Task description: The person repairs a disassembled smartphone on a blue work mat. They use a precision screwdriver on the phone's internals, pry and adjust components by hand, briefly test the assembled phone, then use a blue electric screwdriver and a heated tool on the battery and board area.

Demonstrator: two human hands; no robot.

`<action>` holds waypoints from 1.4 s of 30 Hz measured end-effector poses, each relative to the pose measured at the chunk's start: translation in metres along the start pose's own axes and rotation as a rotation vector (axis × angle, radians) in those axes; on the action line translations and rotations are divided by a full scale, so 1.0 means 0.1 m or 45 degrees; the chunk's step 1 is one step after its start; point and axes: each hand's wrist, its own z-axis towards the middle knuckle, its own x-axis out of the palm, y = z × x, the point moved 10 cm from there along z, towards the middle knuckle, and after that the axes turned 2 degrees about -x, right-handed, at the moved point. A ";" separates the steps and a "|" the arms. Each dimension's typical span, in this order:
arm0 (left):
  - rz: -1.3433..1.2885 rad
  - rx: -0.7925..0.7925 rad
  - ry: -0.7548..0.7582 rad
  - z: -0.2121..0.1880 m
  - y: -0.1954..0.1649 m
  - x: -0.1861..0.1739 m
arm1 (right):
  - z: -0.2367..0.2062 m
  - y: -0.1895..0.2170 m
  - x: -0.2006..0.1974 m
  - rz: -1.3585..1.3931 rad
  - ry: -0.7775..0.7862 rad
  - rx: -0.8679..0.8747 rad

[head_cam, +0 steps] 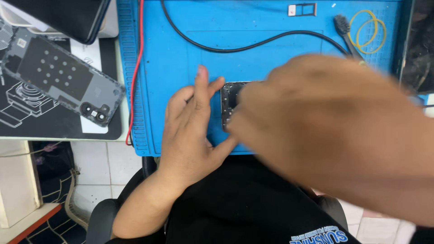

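Observation:
My left hand (pixel 192 124) lies flat on the blue work mat (pixel 181 45), fingers spread, its thumb and fingers against the left edge of an opened phone (pixel 229 101) whose dark inner board shows. My right hand (pixel 325 122) is blurred and large in front of the camera. It covers most of the phone. Whether it holds anything I cannot tell.
A detached dark phone back cover (pixel 63 77) lies on the left pad. A black cable (pixel 253 45) and a red wire (pixel 138 68) cross the mat. A SIM tray (pixel 302 9), a brush (pixel 346 31) and yellow rubber bands (pixel 368 29) sit at the far right.

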 end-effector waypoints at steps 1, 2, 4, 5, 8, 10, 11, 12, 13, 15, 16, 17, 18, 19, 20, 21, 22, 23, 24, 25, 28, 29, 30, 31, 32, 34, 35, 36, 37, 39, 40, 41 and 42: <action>0.014 0.007 0.022 0.02 -0.01 -0.01 | -0.12 -0.16 -0.02 0.088 -0.041 0.131; 0.029 0.015 0.040 0.04 -0.04 -0.02 | -0.27 -0.37 0.11 0.108 0.072 0.329; 0.081 0.078 0.058 0.08 -0.15 -0.05 | -0.59 -0.71 0.21 0.099 0.194 0.569; 0.113 0.135 0.060 0.08 -0.25 -0.07 | -0.72 -0.86 0.19 0.071 0.204 0.615; 0.090 0.320 0.219 0.15 -0.55 0.15 | -1.20 -1.11 0.09 0.218 0.020 0.870; 0.071 0.431 0.317 0.19 -0.75 0.36 | -1.45 -1.19 0.11 0.286 -0.115 0.967; 0.077 0.482 0.333 0.25 -0.82 0.47 | -1.52 -1.21 0.13 0.265 -0.151 0.961; 0.085 0.528 0.350 0.28 -0.88 0.57 | -1.60 -1.21 0.14 0.239 -0.181 0.963; 0.130 0.510 0.375 0.33 -0.88 0.67 | -1.65 -1.21 0.14 0.212 -0.211 0.965; 0.222 0.478 0.421 0.42 -0.87 0.84 | -1.74 -1.18 0.15 0.161 -0.264 0.990; 0.251 0.476 0.418 0.41 -0.87 0.86 | -1.77 -1.17 0.15 0.152 -0.288 1.001; 0.282 0.476 0.418 0.40 -0.87 0.87 | -1.78 -1.17 0.16 0.173 -0.312 1.014; 0.313 0.478 0.421 0.40 -0.87 0.88 | -1.77 -1.16 0.15 0.169 -0.327 1.000; 0.331 0.487 0.434 0.40 -0.87 0.90 | -1.76 -1.15 0.14 0.164 -0.342 0.986; 0.344 0.492 0.448 0.40 -0.87 0.92 | -1.73 -1.12 0.13 0.134 -0.338 0.943; 0.359 0.492 0.458 0.40 -0.87 0.93 | -1.71 -1.10 0.12 0.130 -0.339 0.918; 0.376 0.491 0.461 0.39 -0.87 0.93 | -1.68 -1.09 0.11 0.126 -0.340 0.892; 0.395 0.496 0.458 0.39 -0.88 0.94 | -1.67 -1.08 0.11 0.138 -0.352 0.890; 0.410 0.497 0.457 0.39 -0.88 0.94 | -1.67 -1.08 0.11 0.146 -0.356 0.905; 0.382 0.493 0.460 0.38 -0.88 0.92 | -1.66 -1.08 0.12 0.154 -0.361 0.919; 0.271 0.492 0.445 0.39 -0.87 0.83 | -1.66 -1.11 0.17 0.209 -0.386 1.045; 0.221 0.491 0.430 0.40 -0.85 0.76 | -1.67 -1.13 0.22 0.278 -0.404 1.108; 0.170 0.489 0.414 0.41 -0.84 0.69 | -1.62 -1.10 0.23 0.265 -0.398 1.083; 0.178 0.465 0.397 0.41 -0.81 0.61 | -1.56 -1.07 0.25 0.253 -0.392 1.059; 0.190 0.446 0.381 0.41 -0.76 0.50 | -1.45 -1.00 0.25 0.157 -0.368 0.950; 0.237 0.407 0.395 0.43 -0.65 0.34 | -1.30 -0.90 0.26 0.024 -0.327 0.837; 0.274 0.379 0.423 0.45 -0.58 0.27 | -1.24 -0.89 0.27 -0.011 -0.309 0.825; 0.312 0.354 0.448 0.46 -0.52 0.24 | -1.20 -0.88 0.27 -0.050 -0.291 0.814; 0.280 0.339 0.469 0.48 -0.49 0.23 | -1.14 -0.86 0.26 -0.092 -0.264 0.792; 0.230 0.292 0.508 0.50 -0.44 0.22 | -1.04 -0.81 0.23 -0.164 -0.217 0.734; 0.220 0.283 0.515 0.52 -0.43 0.22 | -0.99 -0.78 0.23 -0.084 -0.216 0.685; 0.207 0.276 0.523 0.54 -0.41 0.24 | -0.95 -0.73 0.21 -0.005 -0.213 0.638; 0.191 0.271 0.532 0.55 -0.41 0.25 | -0.91 -0.68 0.21 0.071 -0.208 0.592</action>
